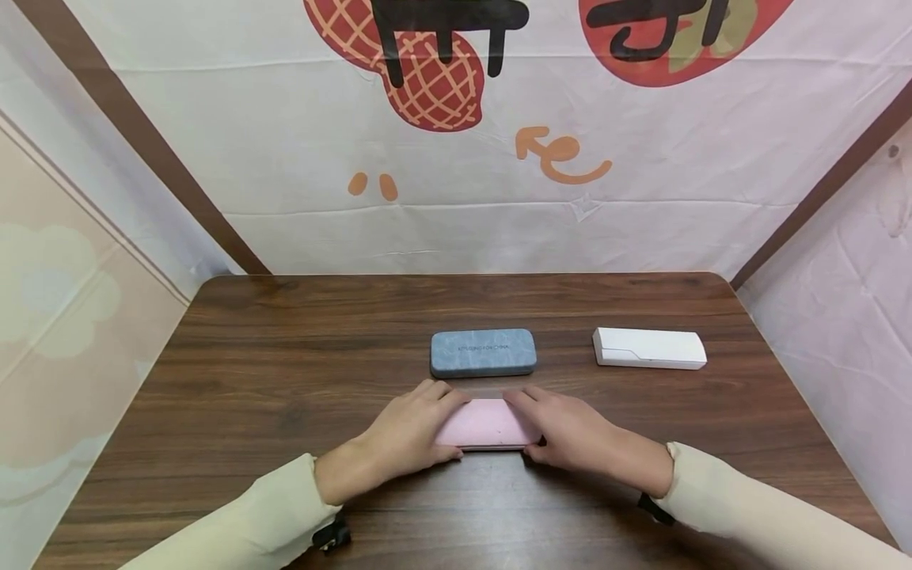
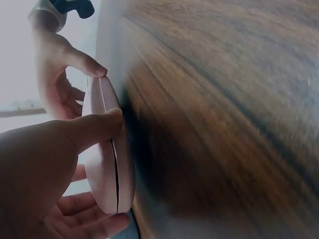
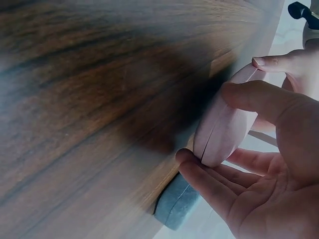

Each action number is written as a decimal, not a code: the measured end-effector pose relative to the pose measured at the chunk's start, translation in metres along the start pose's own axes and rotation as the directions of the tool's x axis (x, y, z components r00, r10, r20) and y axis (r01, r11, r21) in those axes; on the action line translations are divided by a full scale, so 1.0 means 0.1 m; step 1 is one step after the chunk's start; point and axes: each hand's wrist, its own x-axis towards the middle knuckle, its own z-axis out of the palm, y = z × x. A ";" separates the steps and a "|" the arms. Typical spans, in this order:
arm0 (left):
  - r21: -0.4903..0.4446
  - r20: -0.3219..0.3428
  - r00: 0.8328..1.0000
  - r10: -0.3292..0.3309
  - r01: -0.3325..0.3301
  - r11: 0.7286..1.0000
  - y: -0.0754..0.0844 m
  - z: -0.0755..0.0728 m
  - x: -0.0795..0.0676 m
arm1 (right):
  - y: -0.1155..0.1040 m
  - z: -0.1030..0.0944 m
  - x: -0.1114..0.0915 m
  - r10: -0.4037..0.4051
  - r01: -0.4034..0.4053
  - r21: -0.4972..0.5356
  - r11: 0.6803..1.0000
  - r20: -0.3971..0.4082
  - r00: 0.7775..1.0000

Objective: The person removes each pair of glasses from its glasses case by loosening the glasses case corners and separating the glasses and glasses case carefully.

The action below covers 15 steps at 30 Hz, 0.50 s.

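Observation:
A pink glasses case (image 1: pixel 488 423) lies level between both hands, near the middle of the table. My left hand (image 1: pixel 413 427) grips its left end, the thumb on the front seam and the fingers round the back. At the opposite end my right hand (image 1: pixel 580 431) holds it the same way. In the left wrist view a thin dark gap runs along the seam of the pink case (image 2: pixel 102 174). Whether its underside touches the table cannot be told. Just behind the hands sits a blue glasses case (image 1: pixel 483 353) with small lettering on top.
A white oblong case (image 1: pixel 648 348) lies at the back right of the brown wooden table (image 1: pixel 299 348). Printed cloth (image 1: pixel 470 174) hangs behind the table's far edge, with more cloth at both sides.

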 end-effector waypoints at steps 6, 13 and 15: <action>-0.005 0.001 1.000 0.000 0.000 1.000 0.04 0.04 0.02 | 0.02 -0.01 -0.06 0.016 -0.016 -0.002 1.000 -0.004 1.000; -0.022 -0.013 1.000 -0.003 0.003 1.000 0.05 0.06 0.03 | 0.02 0.00 -0.07 0.021 -0.021 -0.005 1.000 -0.026 0.999; -0.042 -0.008 1.000 -0.009 0.009 0.999 0.04 0.07 0.02 | 0.02 0.01 -0.08 0.021 -0.021 -0.009 1.000 -0.029 0.999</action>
